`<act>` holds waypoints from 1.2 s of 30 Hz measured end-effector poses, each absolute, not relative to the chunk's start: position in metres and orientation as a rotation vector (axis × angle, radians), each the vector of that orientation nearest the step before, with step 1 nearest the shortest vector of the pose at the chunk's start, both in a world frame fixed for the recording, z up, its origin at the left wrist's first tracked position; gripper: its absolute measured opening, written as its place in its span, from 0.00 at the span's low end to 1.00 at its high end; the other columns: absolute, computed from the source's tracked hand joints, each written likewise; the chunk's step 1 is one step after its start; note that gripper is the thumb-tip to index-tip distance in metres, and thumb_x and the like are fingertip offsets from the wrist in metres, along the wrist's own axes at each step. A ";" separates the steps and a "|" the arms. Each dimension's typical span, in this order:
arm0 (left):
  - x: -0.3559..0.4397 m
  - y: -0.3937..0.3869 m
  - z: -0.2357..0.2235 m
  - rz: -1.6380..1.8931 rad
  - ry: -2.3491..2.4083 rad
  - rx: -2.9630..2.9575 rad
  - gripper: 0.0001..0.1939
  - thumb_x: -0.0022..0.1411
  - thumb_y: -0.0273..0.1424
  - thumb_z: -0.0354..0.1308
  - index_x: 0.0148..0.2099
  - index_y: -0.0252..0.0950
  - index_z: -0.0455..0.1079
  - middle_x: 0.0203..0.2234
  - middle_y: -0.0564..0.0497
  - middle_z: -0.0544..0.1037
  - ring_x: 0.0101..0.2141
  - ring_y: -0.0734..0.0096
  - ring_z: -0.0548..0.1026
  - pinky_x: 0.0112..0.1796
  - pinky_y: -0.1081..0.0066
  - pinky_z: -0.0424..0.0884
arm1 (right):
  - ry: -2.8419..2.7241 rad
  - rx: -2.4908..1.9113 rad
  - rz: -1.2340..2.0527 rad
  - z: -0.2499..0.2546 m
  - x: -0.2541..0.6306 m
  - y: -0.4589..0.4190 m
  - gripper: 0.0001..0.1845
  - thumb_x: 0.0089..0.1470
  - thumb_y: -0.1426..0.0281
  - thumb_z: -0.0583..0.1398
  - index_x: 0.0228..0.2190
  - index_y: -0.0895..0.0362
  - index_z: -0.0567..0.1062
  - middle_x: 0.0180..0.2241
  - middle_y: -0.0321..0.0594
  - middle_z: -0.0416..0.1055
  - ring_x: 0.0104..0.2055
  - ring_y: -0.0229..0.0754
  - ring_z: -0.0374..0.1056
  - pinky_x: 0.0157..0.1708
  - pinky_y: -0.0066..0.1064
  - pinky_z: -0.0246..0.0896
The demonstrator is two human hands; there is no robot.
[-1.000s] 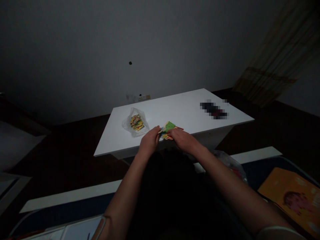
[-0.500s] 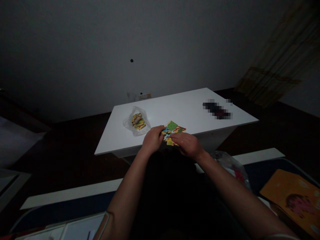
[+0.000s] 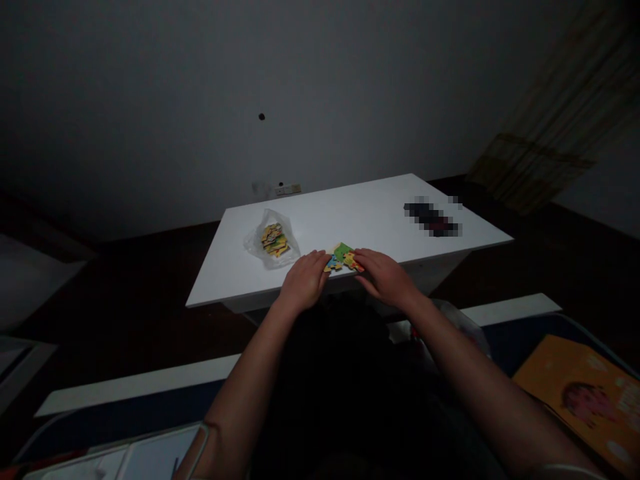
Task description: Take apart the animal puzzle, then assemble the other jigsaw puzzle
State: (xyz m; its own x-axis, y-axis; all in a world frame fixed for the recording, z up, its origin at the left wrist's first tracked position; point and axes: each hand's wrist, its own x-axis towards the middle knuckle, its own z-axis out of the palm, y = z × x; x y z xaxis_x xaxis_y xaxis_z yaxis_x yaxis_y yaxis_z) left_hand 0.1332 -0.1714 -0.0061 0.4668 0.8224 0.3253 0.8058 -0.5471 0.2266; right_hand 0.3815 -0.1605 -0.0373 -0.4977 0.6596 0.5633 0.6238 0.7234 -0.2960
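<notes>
At the table's near edge, a small group of jigsaw puzzle pieces (image 3: 343,252) in green, blue, yellow and red lies between my two hands. My left hand (image 3: 303,277) grips the left side of the group, its fingers together by the blue pieces. On the right, my right hand (image 3: 386,277) has its fingertips over the yellow and red pieces, with the thumb lower, near the table edge. My fingers cover parts of the outer pieces. More jigsaw pieces (image 3: 275,240) sit stacked in a clear plastic bag (image 3: 257,241) to the left.
The white table (image 3: 345,210) stands before a grey wall. A dark pixelated object (image 3: 431,219) lies on its right side. An orange picture box or book (image 3: 580,393) and a clear bag (image 3: 457,327) are at lower right. A white-framed item (image 3: 150,457) is at lower left.
My right hand has moved from the middle of the puzzle pieces to their right side. The yellow piece that hung nearest me no longer shows there. My left hand is nearly still.
</notes>
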 end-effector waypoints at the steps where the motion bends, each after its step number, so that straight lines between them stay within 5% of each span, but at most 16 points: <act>1: 0.131 -0.173 -0.006 0.610 1.469 2.656 0.22 0.67 0.32 0.48 0.62 0.41 0.58 0.60 0.46 0.64 0.60 0.61 0.60 0.60 0.57 0.55 | -2.263 -0.959 0.076 -0.039 0.383 -0.161 0.29 0.56 0.71 0.56 0.58 0.47 0.62 0.60 0.41 0.61 0.60 0.52 0.59 0.58 0.54 0.58; 6: 0.123 -0.179 -0.004 0.601 1.415 2.628 0.24 0.66 0.37 0.51 0.63 0.42 0.59 0.60 0.46 0.64 0.61 0.59 0.60 0.60 0.56 0.56 | -2.274 -0.925 0.123 -0.045 0.396 -0.160 0.26 0.58 0.73 0.52 0.56 0.45 0.64 0.58 0.37 0.64 0.58 0.48 0.62 0.57 0.49 0.60; 13: 0.118 -0.181 -0.006 0.598 1.418 2.604 0.26 0.63 0.29 0.53 0.63 0.44 0.59 0.61 0.48 0.63 0.61 0.61 0.60 0.60 0.55 0.56 | -1.897 -1.101 0.103 -0.036 0.395 -0.164 0.19 0.60 0.69 0.53 0.52 0.50 0.68 0.48 0.44 0.72 0.49 0.51 0.70 0.49 0.48 0.66; 21: 0.117 -0.181 -0.008 0.655 1.419 2.567 0.24 0.64 0.27 0.50 0.62 0.42 0.61 0.60 0.49 0.65 0.60 0.64 0.61 0.60 0.59 0.57 | -2.065 -1.004 0.153 -0.021 0.352 -0.151 0.21 0.61 0.71 0.51 0.55 0.47 0.67 0.56 0.40 0.67 0.58 0.50 0.62 0.57 0.50 0.60; 36: 0.101 -0.160 -0.002 0.974 1.526 2.295 0.15 0.70 0.34 0.44 0.53 0.41 0.67 0.46 0.50 0.76 0.45 0.65 0.74 0.46 0.65 0.69 | -2.278 -0.898 0.179 -0.020 0.351 -0.155 0.24 0.56 0.70 0.58 0.54 0.46 0.67 0.54 0.41 0.68 0.55 0.52 0.65 0.54 0.52 0.62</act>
State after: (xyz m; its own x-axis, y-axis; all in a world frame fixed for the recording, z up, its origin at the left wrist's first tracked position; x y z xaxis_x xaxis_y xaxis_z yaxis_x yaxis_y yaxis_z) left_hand 0.1007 -0.1601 -0.0022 0.2421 0.8821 0.4041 0.7376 -0.4379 0.5140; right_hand 0.3508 -0.1548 -0.0201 -0.5364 0.6479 0.5409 0.5554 0.7535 -0.3518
